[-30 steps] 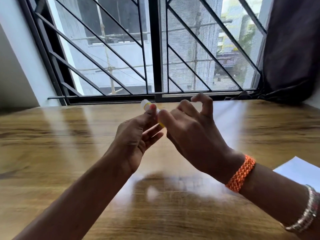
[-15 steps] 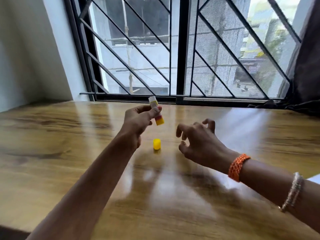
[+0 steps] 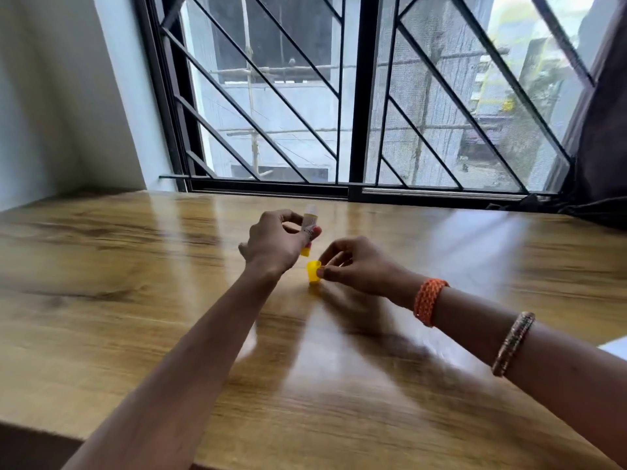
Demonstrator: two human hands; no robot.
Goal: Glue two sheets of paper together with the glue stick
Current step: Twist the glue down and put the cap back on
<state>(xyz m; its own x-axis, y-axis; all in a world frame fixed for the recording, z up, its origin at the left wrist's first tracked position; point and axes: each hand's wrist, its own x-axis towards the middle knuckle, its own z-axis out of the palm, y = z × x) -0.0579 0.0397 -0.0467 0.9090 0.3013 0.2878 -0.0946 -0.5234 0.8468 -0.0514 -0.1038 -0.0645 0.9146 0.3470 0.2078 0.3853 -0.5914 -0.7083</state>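
My left hand [image 3: 276,244] grips an uncapped glue stick [image 3: 309,222] above the wooden table [image 3: 135,300]; its white tip points up and away, its yellow base down. Just to the right, my right hand [image 3: 356,266] pinches the yellow cap [image 3: 314,271] between thumb and fingertips, close to the tabletop. A sliver of white paper [image 3: 615,346] shows at the right edge, mostly cut off by the frame.
A barred window [image 3: 356,113] runs along the table's far edge. A dark curtain [image 3: 604,147] hangs at the far right. A white wall [image 3: 68,96] closes the left side. The table's near edge is at the bottom left.
The cap came off the glue stick and stood on the table; my right hand has now reached down and pinched it. The view has swung left, pushing the paper nearly out of frame.
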